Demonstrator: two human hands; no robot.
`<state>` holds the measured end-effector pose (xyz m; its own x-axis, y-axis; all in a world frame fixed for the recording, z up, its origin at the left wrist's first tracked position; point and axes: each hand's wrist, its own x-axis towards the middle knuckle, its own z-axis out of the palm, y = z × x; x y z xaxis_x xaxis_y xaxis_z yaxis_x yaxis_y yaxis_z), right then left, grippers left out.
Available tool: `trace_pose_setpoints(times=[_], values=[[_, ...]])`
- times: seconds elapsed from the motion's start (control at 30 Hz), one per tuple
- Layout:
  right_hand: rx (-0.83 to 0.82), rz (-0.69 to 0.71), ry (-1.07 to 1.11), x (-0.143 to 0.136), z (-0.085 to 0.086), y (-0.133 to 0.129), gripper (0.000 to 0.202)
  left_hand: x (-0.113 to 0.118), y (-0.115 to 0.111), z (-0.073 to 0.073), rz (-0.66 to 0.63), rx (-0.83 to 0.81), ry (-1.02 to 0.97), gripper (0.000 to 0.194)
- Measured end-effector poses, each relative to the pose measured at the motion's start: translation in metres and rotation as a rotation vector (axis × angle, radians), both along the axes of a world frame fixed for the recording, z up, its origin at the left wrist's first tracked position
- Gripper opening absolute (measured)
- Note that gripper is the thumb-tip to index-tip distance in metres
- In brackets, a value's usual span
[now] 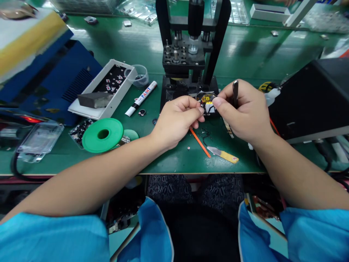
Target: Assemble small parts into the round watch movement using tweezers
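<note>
A small round electronic device [207, 103], with a yellow film part and a white block inside its dark casing, is held up in front of the press. My left hand [178, 120] pinches its left edge between thumb and fingers. At the right edge, the thumb and forefinger of my right hand [244, 111] touch the device. A slim dark metal tool, seemingly tweezers [235, 94], stands up between the fingers of that hand; its lower end is partly hidden. Below lie an orange stick [200, 142] and a small knife [223, 154] with a yellow handle.
A black hand press [184, 54] stands behind my hands. To the left are a paint marker [141, 98], a white tray [114, 103] of small parts, a clear cup [140, 75] and a green solder spool [103, 134]. A black box [316, 98] stands at right.
</note>
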<state>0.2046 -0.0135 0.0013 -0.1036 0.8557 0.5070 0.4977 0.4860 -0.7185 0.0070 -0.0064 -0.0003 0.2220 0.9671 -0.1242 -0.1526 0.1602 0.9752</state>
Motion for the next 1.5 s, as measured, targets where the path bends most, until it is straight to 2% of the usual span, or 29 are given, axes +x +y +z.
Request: trace_pose_setpoints(times=[0.27, 0.7, 1.1, 1.5], values=[[-0.009, -0.015, -0.055, 0.0003, 0.0012, -0.0014, 0.03, -0.0025, 0.0004, 0.0, -0.011, 0.007, 0.014, 0.02], [0.008, -0.004, -0.157, -0.0021, 0.0021, -0.0044, 0.029, -0.0015, 0.0015, -0.0011, -0.017, 0.005, 0.111, 0.026], [-0.028, -0.116, -0.135, 0.0016, 0.0021, 0.0012, 0.029, -0.0008, 0.0011, 0.0027, -0.024, -0.017, 0.055, 0.024], [-0.052, -0.069, -0.057, 0.0002, 0.0009, 0.0003, 0.033, -0.0004, -0.0001, 0.0021, -0.024, -0.039, 0.049, 0.021]])
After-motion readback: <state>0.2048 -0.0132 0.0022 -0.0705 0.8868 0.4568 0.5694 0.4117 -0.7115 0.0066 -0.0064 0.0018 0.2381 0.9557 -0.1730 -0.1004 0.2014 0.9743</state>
